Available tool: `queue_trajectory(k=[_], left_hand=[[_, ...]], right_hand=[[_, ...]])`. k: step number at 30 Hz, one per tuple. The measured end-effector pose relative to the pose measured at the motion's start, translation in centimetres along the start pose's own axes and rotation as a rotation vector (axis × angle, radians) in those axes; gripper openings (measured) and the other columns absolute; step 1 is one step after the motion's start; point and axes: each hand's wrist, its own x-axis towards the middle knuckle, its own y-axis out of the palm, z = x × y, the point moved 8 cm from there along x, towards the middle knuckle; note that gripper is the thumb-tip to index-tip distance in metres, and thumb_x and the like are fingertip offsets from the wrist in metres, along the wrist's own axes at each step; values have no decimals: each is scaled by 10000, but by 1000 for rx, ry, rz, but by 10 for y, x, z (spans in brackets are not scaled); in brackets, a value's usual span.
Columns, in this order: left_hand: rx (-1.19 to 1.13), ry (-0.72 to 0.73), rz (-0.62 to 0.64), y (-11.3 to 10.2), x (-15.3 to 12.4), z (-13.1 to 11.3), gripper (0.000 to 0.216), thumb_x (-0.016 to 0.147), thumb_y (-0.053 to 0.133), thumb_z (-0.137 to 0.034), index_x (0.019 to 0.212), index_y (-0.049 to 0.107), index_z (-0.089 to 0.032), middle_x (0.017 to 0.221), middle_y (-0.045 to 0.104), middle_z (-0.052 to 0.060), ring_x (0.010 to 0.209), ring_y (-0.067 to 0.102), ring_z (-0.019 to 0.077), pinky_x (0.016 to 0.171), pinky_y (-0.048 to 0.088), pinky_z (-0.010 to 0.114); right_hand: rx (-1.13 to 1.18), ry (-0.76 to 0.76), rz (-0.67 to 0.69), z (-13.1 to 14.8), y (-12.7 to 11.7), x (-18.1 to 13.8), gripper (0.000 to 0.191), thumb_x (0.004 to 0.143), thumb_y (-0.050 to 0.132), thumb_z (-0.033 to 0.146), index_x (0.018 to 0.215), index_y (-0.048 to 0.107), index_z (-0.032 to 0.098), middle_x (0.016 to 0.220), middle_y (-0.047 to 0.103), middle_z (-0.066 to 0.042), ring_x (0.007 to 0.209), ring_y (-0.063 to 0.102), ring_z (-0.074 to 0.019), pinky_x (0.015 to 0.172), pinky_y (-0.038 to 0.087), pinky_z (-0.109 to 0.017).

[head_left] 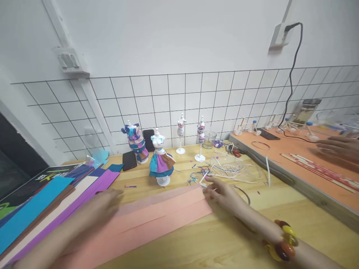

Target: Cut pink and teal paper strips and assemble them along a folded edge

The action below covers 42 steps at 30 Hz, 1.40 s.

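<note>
Head view: Pink sheets point(165, 218) lie slantwise on the bench point(266, 231), layered with their edges out of line, in front of the person.

Left hand point(108, 203): positioned over the left part of the pink sheets, fingers reaching forward. The hand is blurred; whether its grip is spread or closed, or has hold of a sheet, cannot be told.

Right hand point(223, 194): at the right end of the pink sheets, fingers bent, thumb near the forefinger. Whether the grip pinches the sheet end or only rests against it cannot be told. A bead bracelet point(286, 249) encircles the wrist.

Probable faults and causes:
1. Skewed or creased layers: unequal pull or pressure from the two hands.
2. Debris caught under the sheets: the white strip point(205, 175) and the clippings point(198, 172) lie close to the right end.
3. Toppled dress form point(162, 164): it stands upright on a small round base near the far edge of the sheets; a lifted sheet or a forward sweep could strike it.
4. Disturbed coloured sheets point(36, 207): the left forearm runs close beside them and could drag them out of order.
5. Snagged clear strands point(232, 166): they lie loosely coiled beyond the right hand, exposed to a sideways movement.
</note>
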Motion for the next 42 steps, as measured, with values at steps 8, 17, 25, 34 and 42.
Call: queue_trajectory(k=[8, 17, 25, 34, 42], left_hand=[[-66, 374, 27, 42, 36, -159, 215, 847, 469, -285, 987, 612, -208, 1009, 621, 76, 987, 535, 243, 832, 415, 349], [-261, 353, -93, 82, 64, -183, 165, 877, 460, -246, 862, 610, -177, 880, 612, 63, 896, 546, 219, 780, 406, 332], [-603, 295, -88, 82, 67, -168, 144, 830, 485, -260, 722, 552, -191, 765, 587, 16, 785, 550, 176, 719, 414, 286], [-595, 264, 24, 86, 66, -170, 146, 839, 458, -291, 752, 538, -205, 778, 594, 3, 779, 562, 178, 707, 416, 290], [-497, 382, -115, 83, 62, -174, 259, 816, 536, -279, 1069, 541, -225, 1067, 626, 45, 1011, 560, 216, 861, 441, 339]], right_hand=[[-824, -179, -4, -8, -24, -51, 231, 883, 400, 261, 820, 618, 216, 781, 680, -56, 740, 633, -241, 620, 496, -350], [-930, -527, -102, -20, -14, -74, 403, 814, 351, 82, 1163, 550, 77, 1020, 668, -164, 886, 642, -265, 698, 561, -372], [-570, -107, -107, -29, -70, -44, 324, 876, 387, 251, 1107, 614, 261, 1072, 676, -55, 946, 644, -234, 782, 530, -338], [-389, 67, 53, -45, -82, -8, 394, 863, 403, 424, 1102, 616, 194, 1072, 675, -101, 964, 633, -264, 807, 506, -371], [-596, -224, -148, 7, -75, 2, 316, 911, 357, 311, 1115, 561, 181, 1024, 668, -124, 917, 638, -239, 752, 505, -360]])
